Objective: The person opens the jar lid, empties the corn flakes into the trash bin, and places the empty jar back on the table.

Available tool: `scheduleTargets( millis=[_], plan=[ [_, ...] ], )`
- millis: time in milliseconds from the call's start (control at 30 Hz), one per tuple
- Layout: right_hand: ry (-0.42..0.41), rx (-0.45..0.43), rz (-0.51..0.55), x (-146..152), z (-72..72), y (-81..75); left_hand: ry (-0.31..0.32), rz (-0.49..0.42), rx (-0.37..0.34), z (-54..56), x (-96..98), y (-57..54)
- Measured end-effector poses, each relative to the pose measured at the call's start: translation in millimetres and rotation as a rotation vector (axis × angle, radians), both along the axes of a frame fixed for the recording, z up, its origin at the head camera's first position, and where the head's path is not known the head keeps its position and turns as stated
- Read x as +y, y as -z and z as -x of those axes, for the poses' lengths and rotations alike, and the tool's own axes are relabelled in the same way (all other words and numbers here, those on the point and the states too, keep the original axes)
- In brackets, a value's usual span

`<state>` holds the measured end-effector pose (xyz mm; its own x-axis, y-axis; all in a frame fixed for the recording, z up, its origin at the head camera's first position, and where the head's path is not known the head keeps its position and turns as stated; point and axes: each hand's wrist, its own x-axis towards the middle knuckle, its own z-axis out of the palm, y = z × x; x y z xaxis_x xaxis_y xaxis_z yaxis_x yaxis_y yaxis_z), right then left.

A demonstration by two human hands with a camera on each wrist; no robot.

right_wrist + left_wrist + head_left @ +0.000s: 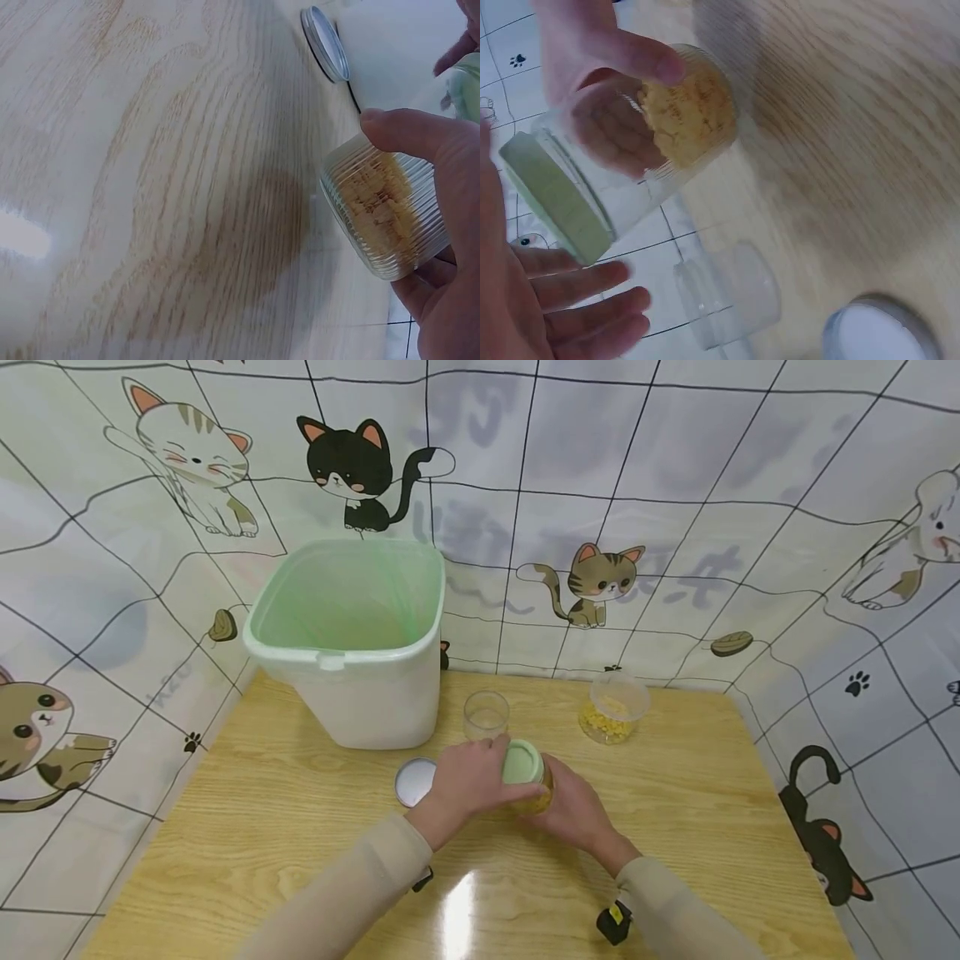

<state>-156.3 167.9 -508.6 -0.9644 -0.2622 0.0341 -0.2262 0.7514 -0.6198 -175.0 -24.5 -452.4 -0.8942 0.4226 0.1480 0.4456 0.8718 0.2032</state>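
A clear ribbed glass jar [424, 176] holds yellowish crumbly pieces at its bottom end and has a pale green lid [522, 762] on its top. My right hand [576, 810] grips the jar's lower part, thumb on one side and fingers around the other. At the top, my left hand [467, 777] holds the lid between thumb and fingers. In the left wrist view the left fingers [592, 307] lie along the lid's edge, while the left thumb is mostly out of sight. The jar is tilted and held above the table.
A round silver-rimmed lid [415, 782] lies by the left hand. Behind the hands stands a clear jar [486, 716]. A clear tub [611, 724] with yellow pieces is at the back right. A large white bin [367, 702] with a green liner occupies the back left.
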Motion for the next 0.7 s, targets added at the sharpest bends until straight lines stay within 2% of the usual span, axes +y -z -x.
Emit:
scheduleTargets(
  millis=[100, 233, 333, 400, 467, 533, 633, 700],
  plan=[
    [-0.013, 0.004, 0.006, 0.2, 1.3, -0.3, 0.084, -0.034, -0.069, 2.2, -6.9, -0.5],
    [-0.027, -0.006, 0.016, 0.1, 3.2, -1.3, 0.303, -0.171, -0.193, 9.2, -22.4, -1.8],
    [-0.032, -0.022, 0.024, -0.6, 3.8, -1.7, 0.451, -0.22, -0.221, 13.6, -31.9, -1.7],
    [-0.033, -0.025, 0.034, -1.5, 3.7, -1.5, 0.506, -0.217, -0.218, 15.5, -35.1, -1.4],
    [-0.035, -0.02, 0.051, -2.3, 3.1, -1.2, 0.521, -0.211, -0.241, 16.4, -36.3, -2.3],
    [-0.033, -0.019, 0.065, -2.8, 2.4, -0.8, 0.509, -0.192, -0.271, 16.7, -36.4, -3.7],
    [-0.028, -0.024, 0.078, -3.0, 1.6, -0.2, 0.465, -0.163, -0.31, 16.9, -35.7, -6.7],
    [-0.021, -0.031, 0.074, -2.6, 1.5, 0.3, 0.427, -0.146, -0.309, 16.3, -35.0, -8.1]
  ],
)
